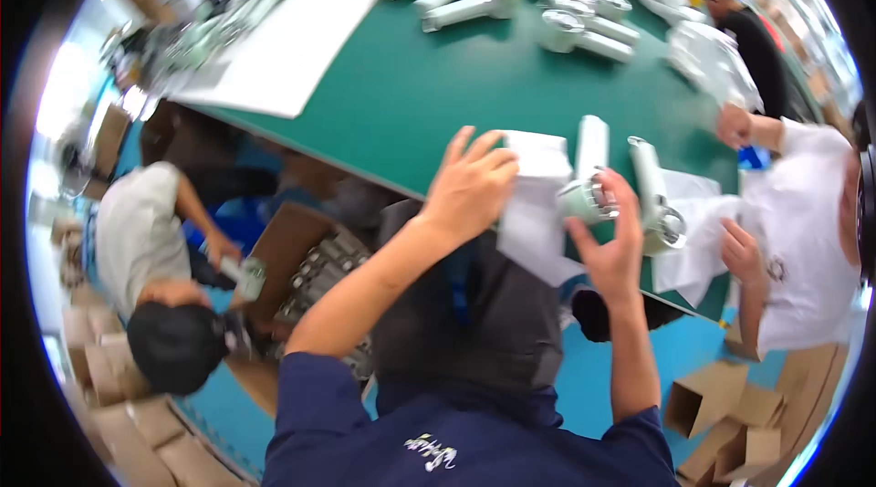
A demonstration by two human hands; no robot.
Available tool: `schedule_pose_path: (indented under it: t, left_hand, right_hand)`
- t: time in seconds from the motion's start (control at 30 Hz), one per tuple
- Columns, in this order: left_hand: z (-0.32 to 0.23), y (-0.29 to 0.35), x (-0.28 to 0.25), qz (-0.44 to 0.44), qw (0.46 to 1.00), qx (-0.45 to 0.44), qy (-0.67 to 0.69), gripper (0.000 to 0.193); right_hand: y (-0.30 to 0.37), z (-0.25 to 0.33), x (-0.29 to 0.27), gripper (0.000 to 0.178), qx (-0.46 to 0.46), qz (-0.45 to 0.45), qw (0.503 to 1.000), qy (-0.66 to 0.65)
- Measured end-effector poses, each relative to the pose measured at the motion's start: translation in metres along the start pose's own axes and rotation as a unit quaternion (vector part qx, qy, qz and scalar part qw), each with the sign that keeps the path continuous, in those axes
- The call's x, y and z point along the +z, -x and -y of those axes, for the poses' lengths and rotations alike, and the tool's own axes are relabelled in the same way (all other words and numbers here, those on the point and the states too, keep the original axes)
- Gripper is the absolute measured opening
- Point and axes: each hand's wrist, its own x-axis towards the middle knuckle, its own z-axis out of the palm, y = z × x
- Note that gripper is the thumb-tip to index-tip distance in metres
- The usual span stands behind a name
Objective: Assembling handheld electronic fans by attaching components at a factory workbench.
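My right hand [613, 236] curls its thumb and fingers around the round head of a pale green hair-dryer-shaped device [591, 145], whose straight handle points away from me. My left hand [470, 184] has its fingers stretched out at the edge of a stack of thin white bags or sheets [537, 155]; its thumb is hidden. Part of this white material hangs over the table's near edge. Just right of my right hand lies a second such device [650, 186], beside a white sheet [684, 188].
On the green table [411, 85], several similar devices [497, 3] lie at the back, near a white board [292, 49] and clear plastic bags [707, 58]. Right, a co-worker [794, 222] handles white material. Left, another [151, 268] bends by a carton [283, 240] holding a device.
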Motion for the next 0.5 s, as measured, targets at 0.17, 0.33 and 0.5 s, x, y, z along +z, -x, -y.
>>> schedule_pose_path:
  t: [0.17,0.33,0.5]
  left_hand:
    - [-0.002,0.033,-0.014,-0.153,0.983,-0.043,0.087,0.011]
    - [-0.053,0.119,-0.032,-0.303,0.686,-0.391,0.533,0.009]
    - [-0.109,0.154,-0.045,-0.292,0.493,-0.465,0.675,0.011]
  right_hand:
    - [-0.011,-0.02,0.026,0.061,-0.003,-0.012,0.998,0.066]
    - [0.011,0.007,0.028,0.077,-0.041,-0.001,0.998,0.051]
    - [0.074,0.102,0.044,0.071,0.089,0.227,0.953,-0.178]
